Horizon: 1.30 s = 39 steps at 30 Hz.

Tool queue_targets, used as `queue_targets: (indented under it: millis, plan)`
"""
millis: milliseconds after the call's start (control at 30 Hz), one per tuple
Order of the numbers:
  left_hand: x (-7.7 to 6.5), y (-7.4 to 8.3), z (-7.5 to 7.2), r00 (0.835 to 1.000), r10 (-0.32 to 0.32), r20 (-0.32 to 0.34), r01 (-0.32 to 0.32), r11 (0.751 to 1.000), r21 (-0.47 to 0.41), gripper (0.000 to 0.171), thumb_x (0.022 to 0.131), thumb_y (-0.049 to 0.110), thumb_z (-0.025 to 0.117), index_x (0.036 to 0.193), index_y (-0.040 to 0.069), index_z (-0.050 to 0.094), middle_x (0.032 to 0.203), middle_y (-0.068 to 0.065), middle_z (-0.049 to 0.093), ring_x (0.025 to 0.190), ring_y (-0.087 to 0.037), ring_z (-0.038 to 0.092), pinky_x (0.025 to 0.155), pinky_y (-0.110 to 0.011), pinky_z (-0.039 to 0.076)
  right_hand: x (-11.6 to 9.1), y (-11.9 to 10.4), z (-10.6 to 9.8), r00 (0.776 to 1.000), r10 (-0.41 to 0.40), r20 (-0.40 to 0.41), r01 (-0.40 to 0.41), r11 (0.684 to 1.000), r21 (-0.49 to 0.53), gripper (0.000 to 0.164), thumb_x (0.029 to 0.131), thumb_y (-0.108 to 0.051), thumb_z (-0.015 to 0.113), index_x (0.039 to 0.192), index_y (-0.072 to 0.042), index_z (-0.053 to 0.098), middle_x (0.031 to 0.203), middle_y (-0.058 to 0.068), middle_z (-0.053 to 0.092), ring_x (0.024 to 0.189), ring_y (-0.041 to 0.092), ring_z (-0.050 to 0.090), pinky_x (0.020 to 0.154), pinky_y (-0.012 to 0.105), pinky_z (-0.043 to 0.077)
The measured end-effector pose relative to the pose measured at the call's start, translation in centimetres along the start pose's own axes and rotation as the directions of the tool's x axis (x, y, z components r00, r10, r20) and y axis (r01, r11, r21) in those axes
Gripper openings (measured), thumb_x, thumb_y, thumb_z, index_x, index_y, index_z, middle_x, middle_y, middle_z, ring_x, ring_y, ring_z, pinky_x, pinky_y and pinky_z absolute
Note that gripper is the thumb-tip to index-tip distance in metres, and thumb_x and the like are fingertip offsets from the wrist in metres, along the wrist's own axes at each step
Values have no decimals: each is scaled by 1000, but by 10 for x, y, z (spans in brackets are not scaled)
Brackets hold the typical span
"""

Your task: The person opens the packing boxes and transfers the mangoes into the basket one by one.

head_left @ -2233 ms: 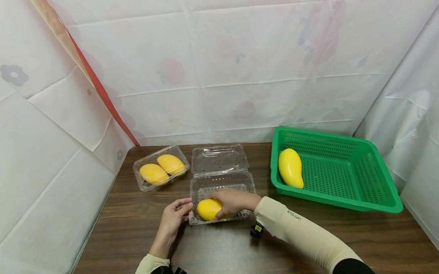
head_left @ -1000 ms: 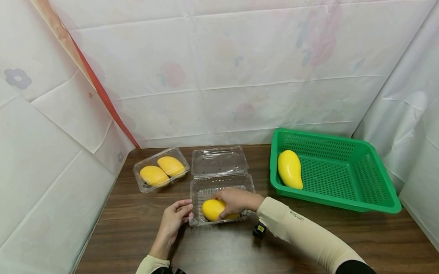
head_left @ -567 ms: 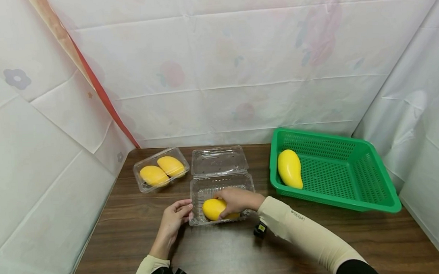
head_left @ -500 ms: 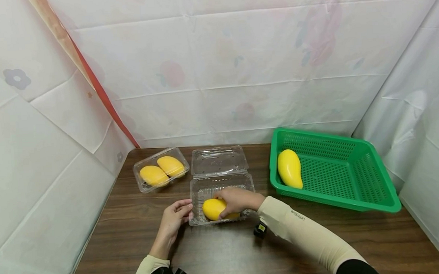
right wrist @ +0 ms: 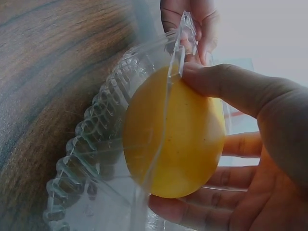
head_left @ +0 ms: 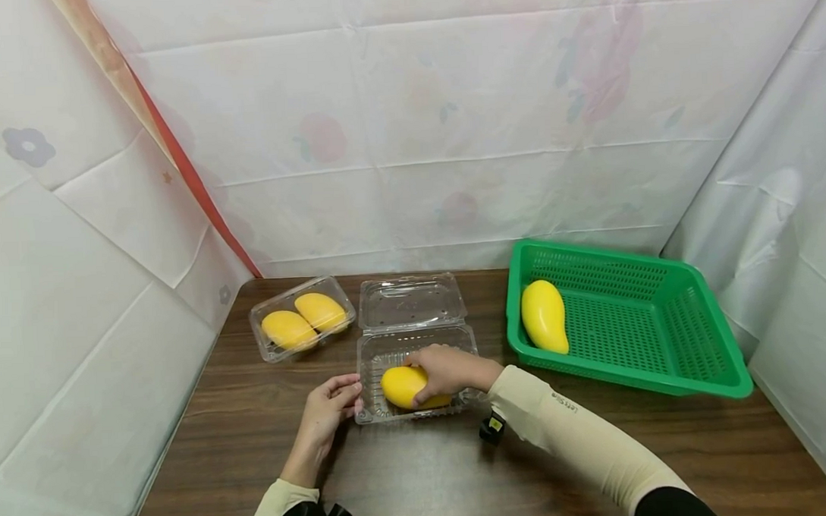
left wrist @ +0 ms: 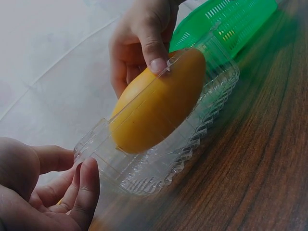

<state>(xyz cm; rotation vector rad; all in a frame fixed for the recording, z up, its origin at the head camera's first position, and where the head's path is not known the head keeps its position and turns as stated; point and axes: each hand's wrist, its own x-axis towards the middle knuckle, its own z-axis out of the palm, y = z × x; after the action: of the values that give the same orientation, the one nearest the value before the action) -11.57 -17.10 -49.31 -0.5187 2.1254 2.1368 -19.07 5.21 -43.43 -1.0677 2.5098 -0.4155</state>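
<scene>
Now the yellow mango (head_left: 402,386) sits farther right inside the open clear container (head_left: 416,335) than two seconds ago, so its position seems unsettled. The right hand (head_left: 447,369) still grips it; apart from that, the left hand (head_left: 325,413) pinches the container's near-left corner. The lid (head_left: 411,301) lies folded back, far side. At left, a second clear container (head_left: 281,299) holds two mangoes (head_left: 289,330); at right, a green basket (head_left: 660,306) holds one mango (head_left: 544,316).

Gripped mango (head_left: 402,386) yellow w/ tiny dk specks; far-left mangoes (head_left: 289,331) & right mango (head_left: 544,316) also yellow. Basket (head_left: 605,272) bright green. Open clamshell (head_left: 413,302) clear. Table (head_left: 421,478) dk brown, wood grain. Sleeves (head_left: 590,441) beige (dk lettering on right one). Far curtain (head_left: 386,84) white w/ faded pink fruit prints.
</scene>
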Motion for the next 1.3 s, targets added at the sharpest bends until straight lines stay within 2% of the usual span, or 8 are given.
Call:
queue_targets:
  millis: [133, 300, 733, 1067, 1300]
  plan:
    - [0, 0, 0, 1000, -4, 0, 4, 1000, 1, 32, 95, 7, 61, 122, -8, 58, 81, -2, 66, 65, -8, 61, 61, -21, 53, -1, 2, -1, 1000, 12, -6, -12, 1000, 2, 68, 77, -41, 81, 134, -10, 57, 123, 5, 66, 101, 15, 61, 86, 30, 51]
    - [0, 1, 0, 1000, -6, 0, 6, 1000, 1, 32, 95, 7, 61, 122, -8, 58, 82, -3, 66, 65, -8, 61, 61, -21, 53, -4, 3, -4, 1000, 7, -21, -6, 1000, 8, 68, 77, -42, 81, 132, -10, 58, 120, 4, 66, 98, 15, 60, 83, 29, 50]
    - [-1, 0, 0, 1000, -3, -11, 3, 1000, 1, 31, 94, 6, 61, 121, -8, 59, 80, -1, 66, 65, -8, 61, 60, -21, 53, -13, 4, -16, 997, 14, -72, -11, 999, 34, 68, 76, -41, 82, 132, -9, 58, 123, 5, 65, 100, 16, 59, 86, 31, 50]
    - [-1, 0, 1, 1000, -2, -10, 2, 1000, 5, 30, 94, 6, 61, 120, -8, 59, 80, -2, 66, 65, -9, 61, 60, -21, 53, -16, 7, -24, 995, -12, -101, 15, 999, 29, 67, 76, -41, 82, 130, -8, 59, 122, 6, 66, 99, 16, 60, 85, 32, 50]
    - [-1, 0, 1, 1000, 12, -1, -12, 1000, -18, 31, 94, 5, 61, 121, -10, 58, 79, -1, 65, 64, -7, 61, 60, -20, 53, -19, 8, -30, 993, -2, -115, 7, 999, 44, 69, 76, -41, 82, 131, -8, 57, 121, 5, 66, 98, 16, 59, 84, 32, 50]
